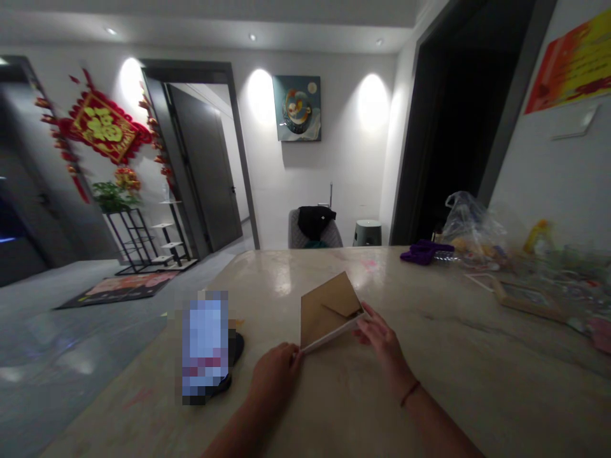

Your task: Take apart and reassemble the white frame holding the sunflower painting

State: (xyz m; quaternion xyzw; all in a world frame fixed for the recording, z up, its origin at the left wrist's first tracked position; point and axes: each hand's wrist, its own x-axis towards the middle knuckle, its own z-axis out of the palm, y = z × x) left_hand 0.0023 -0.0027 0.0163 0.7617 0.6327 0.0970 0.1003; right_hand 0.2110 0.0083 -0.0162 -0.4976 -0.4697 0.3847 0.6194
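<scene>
Above the table, a picture frame [322, 308] is tilted with its brown backing and a pointed brown flap towards me. A thin white rim runs along its edges, and its front is hidden. My left hand [277, 369] is closed at the lower left corner, the thumb hardly showing. At the right edge my right hand [377, 331] grips the rim between thumb and fingers, close to the flap's dark tip. A blurred-out phone-like screen [205, 343] stands upright left of my left hand, on a dark holder [235, 348].
Right of my hands lie a wooden frame [527, 300], a purple cloth [424, 252] and a clear plastic bag [472, 229]. Behind the pale table [458, 394] stand a grey chair [296, 230] with black clothing and a round stool [367, 232].
</scene>
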